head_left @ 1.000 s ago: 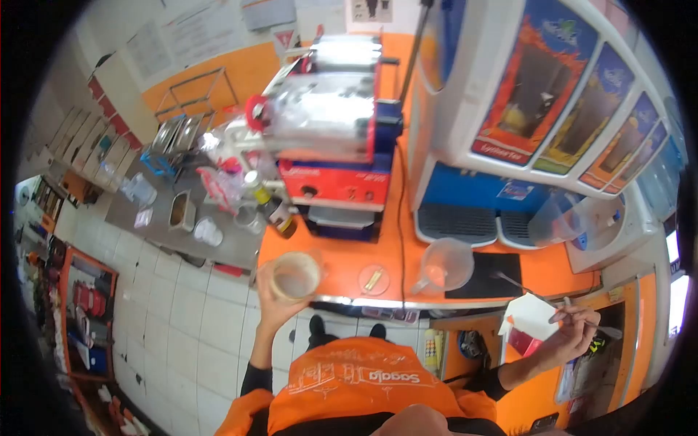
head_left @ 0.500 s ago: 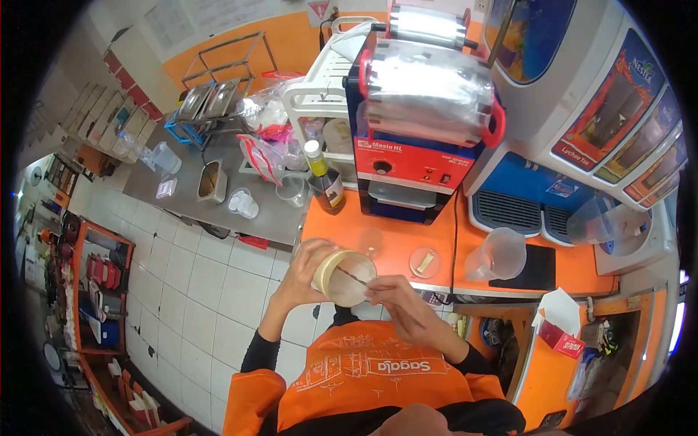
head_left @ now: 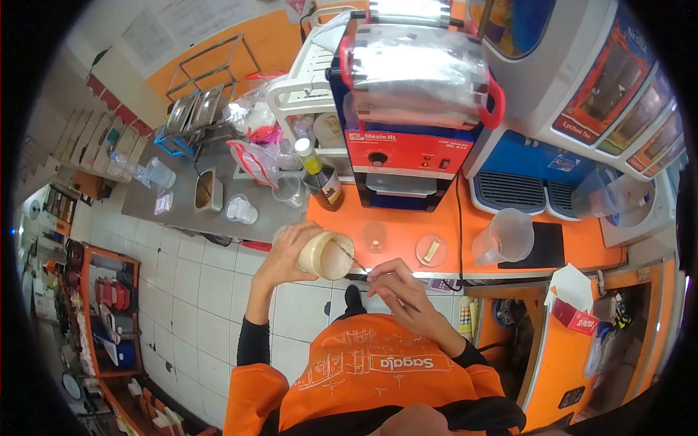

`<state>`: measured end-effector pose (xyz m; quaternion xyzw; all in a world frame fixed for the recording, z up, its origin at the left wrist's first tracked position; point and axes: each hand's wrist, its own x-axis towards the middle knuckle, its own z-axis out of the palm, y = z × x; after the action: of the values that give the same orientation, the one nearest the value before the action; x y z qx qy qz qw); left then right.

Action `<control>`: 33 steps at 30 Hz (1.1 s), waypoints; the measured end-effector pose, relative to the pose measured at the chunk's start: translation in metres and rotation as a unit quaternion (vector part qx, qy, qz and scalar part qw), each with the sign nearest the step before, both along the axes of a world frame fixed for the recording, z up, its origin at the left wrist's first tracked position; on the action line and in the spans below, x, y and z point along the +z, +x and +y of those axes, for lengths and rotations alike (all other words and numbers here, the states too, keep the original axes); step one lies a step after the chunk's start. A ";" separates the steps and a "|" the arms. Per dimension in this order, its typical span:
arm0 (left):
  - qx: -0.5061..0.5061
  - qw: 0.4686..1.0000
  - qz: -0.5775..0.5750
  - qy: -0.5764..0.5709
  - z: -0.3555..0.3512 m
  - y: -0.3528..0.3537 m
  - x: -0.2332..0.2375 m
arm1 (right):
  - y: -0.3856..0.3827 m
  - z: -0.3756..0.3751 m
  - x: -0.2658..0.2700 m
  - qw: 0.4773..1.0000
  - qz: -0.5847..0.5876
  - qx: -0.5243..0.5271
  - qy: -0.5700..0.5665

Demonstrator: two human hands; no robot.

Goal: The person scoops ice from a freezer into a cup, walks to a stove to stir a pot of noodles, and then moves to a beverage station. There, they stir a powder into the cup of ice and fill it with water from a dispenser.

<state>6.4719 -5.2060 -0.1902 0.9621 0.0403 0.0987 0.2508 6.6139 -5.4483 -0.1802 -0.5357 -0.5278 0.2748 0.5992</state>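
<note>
My left hand is wrapped around a cream-coloured jar, which is tilted with its open mouth to the right. Inside the jar the walls look pale; what it contains I cannot make out. A thin dark stick-like utensil, perhaps a spoon's handle, reaches out over the rim. Its outer end is pinched in the fingertips of my right hand, just right of the jar. On the orange counter beyond my hands lies a round clear lid with a small pale piece on it.
A cup sealing machine stands at the counter's back, beside a dark bottle. To the right are a clear pitcher and a drink dispenser. A grey table at left bears plastic cups, bags and a metal container.
The jar and my left hand have shifted slightly left. My right hand has drawn away from the jar's mouth, so more of the utensil shows. The view has also shifted a little.
</note>
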 end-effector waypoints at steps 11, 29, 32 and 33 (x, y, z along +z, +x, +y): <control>-0.070 0.995 0.035 -0.065 0.005 0.005 0.019 | -0.018 0.024 -0.031 0.998 0.018 -0.049 -0.038; 0.096 0.984 -0.102 -0.108 -0.026 0.022 -0.027 | 0.028 0.014 -0.058 0.915 0.341 -0.216 0.023; 0.123 0.977 -0.126 -0.119 -0.034 0.028 -0.035 | 0.040 0.006 -0.053 0.910 0.333 -0.244 0.027; 0.136 0.976 -0.130 -0.114 -0.037 0.028 -0.037 | 0.043 0.002 -0.052 0.907 0.333 -0.257 0.025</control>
<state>6.4999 -5.2433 -0.2271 0.8919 0.1487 0.2507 0.3458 6.6567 -5.4460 -0.2324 -0.5149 -0.1487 0.2600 0.8032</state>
